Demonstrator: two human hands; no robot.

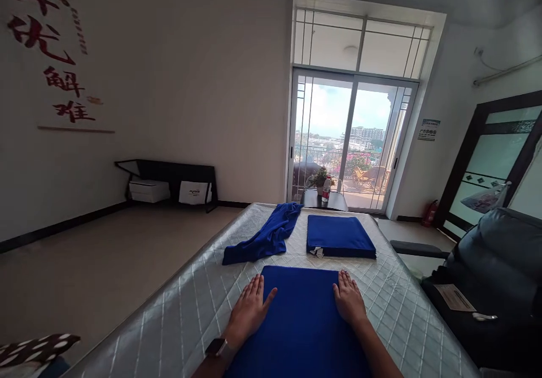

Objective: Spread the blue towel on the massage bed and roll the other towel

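A smooth blue cloth (pixel 302 321) lies flat in front of me on a silvery quilted mattress (pixel 195 304). My left hand (pixel 250 306) rests flat along the cloth's left edge, its thumb spread over the blue surface. On the opposite edge my right hand (pixel 349 298) lies with fingers stretched out towards the far corner. Beyond the hands, a neat folded stack of blue cloth (pixel 339 234) shows small white tags at its near edge. To its left is a crumpled blue cloth (pixel 271 234). The near end of the flat cloth runs out of view.
A small table (pixel 334 202) with a bottle (pixel 326 189) and a potted plant (pixel 318 179) stands past the mattress's far end, before glass sliding doors. A black leather chair (pixel 503 265) is close on the right. At left, a low black bench (pixel 178 170) stands by the wall.
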